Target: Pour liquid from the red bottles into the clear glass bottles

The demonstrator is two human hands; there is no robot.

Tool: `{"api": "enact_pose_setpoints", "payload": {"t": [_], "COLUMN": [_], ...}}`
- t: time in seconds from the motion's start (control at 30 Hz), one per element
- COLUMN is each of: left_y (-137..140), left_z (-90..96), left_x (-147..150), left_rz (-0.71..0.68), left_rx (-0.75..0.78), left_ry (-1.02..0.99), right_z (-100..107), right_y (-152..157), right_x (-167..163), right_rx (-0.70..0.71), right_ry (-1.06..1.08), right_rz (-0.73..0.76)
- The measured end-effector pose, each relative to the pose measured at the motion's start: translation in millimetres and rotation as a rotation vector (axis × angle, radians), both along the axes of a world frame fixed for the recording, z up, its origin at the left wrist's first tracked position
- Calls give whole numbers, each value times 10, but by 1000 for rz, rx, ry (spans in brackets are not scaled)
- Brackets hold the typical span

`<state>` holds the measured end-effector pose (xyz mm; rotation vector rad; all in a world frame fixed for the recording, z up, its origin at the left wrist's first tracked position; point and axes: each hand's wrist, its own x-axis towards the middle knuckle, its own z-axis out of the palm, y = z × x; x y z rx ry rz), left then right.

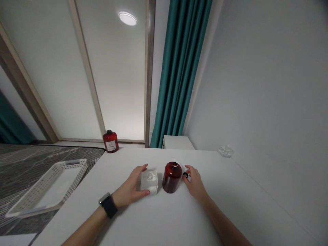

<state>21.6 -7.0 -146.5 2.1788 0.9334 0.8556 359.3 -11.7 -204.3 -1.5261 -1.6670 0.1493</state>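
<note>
A dark red bottle [172,178] stands upright on the white table, its mouth uncapped. Just right of it, my right hand [195,184] pinches a small black cap [185,175] between thumb and fingers, apart from the bottle's mouth. My left hand [130,188] is curved around the left side of a clear square container [149,181], thumb at the near edge and fingers at the far edge. A round pattern shows on the container. Behind the bottle lies something clear or whitish [180,165], partly hidden and hard to make out.
Another red bottle [110,141], with a black cap and white label, stands at the far left table corner. A clear crumpled-looking item [226,151] sits by the wall at the far right. Left of the table [159,222] is a white perforated basket [68,163]. A white cabinet [178,142] stands behind.
</note>
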Motion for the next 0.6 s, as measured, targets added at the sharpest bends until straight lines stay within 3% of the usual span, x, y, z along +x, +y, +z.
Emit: {"api": "enact_pose_setpoints", "payload": {"t": [0.23, 0.37, 0.6], "left_y": [-124, -159, 103], "left_z": [325, 538, 745], "left_x": [193, 476, 964], "left_rz": [85, 170, 40], "left_rx": [309, 224, 222], "left_ry": [2, -56, 158], "right_z": [126, 148, 133], "right_y": [-109, -129, -134], "right_x": [-13, -42, -49], "right_rx": [80, 102, 115], "right_ry": [25, 46, 103], "right_rz": [8, 25, 8]}}
